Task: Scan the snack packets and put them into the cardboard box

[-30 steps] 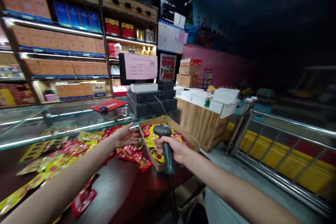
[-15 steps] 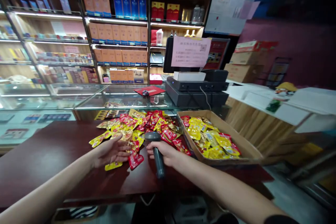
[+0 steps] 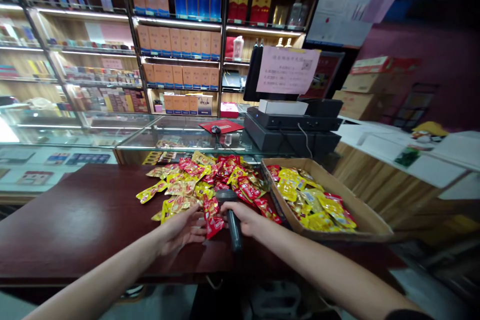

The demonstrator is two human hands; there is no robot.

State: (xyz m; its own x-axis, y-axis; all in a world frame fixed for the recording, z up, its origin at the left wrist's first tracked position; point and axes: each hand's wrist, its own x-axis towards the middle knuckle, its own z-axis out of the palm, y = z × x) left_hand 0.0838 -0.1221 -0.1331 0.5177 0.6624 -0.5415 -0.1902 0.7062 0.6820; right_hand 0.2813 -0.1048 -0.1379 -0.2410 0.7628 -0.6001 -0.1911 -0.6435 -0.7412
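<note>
My right hand [image 3: 242,217] is wrapped around the handle of a dark barcode scanner [image 3: 234,230], its head toward the pile. To its left, my left hand [image 3: 183,230] is open, palm turned inward with the fingers spread. Its fingertips are at the edge of a red snack packet [image 3: 212,217] between the two hands; whether they press on it I cannot tell. Just beyond both hands lies a loose pile of red and yellow snack packets [image 3: 183,187]. Right of the pile, a cardboard box [image 3: 362,222] holds several more yellow and red packets [image 3: 288,185].
The dark red table [image 3: 75,215] meets a glass display counter [image 3: 176,135]. A mouse [image 3: 215,130] rests on a red mat [image 3: 232,126] beside a cash-register monitor [image 3: 255,72] and dark drawer unit [image 3: 288,135]. Shelves with boxed goods [image 3: 180,42] stand behind.
My left hand has moved right and nearer to the scanner, with the red packet now between the hands. The view has shifted a little left. My right hand still grips the scanner.
</note>
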